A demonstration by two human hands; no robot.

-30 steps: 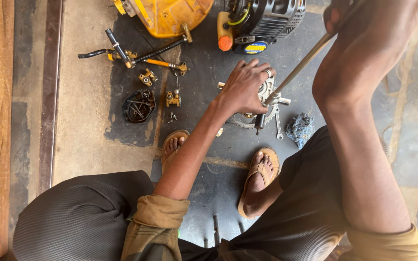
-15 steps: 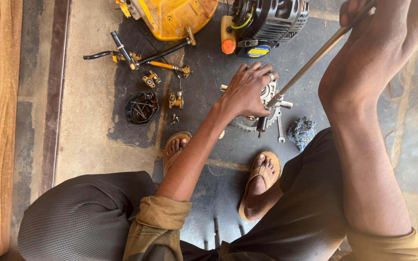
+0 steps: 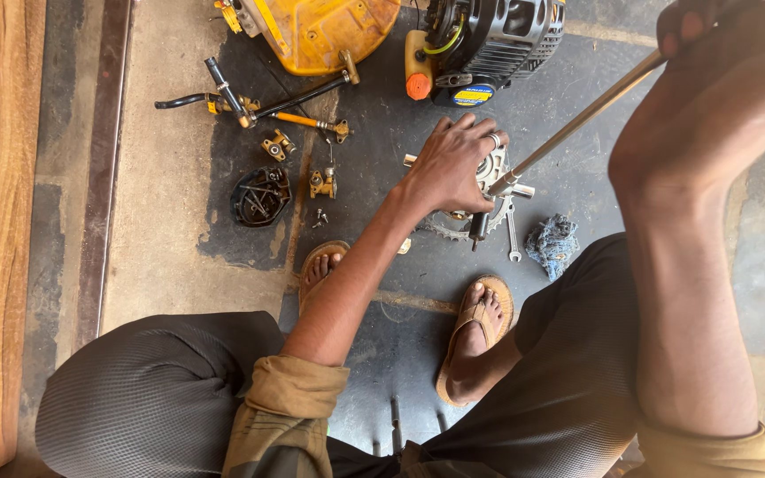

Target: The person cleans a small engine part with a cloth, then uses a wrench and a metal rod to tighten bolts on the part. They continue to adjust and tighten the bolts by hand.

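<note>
Our left hand (image 3: 453,168) lies spread on the toothed metal part (image 3: 489,190) — likely heavy, stiff, best pinned flat — while our right hand (image 3: 710,35) grips the long rod (image 3: 577,124).

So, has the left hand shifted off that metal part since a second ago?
No. The left hand is still pressed on the metal part, just below the black engine, as before.

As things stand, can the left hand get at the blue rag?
Probably not without letting go: the left hand presses on the metal part, and the long rod crosses between it and the blue rag.
</note>
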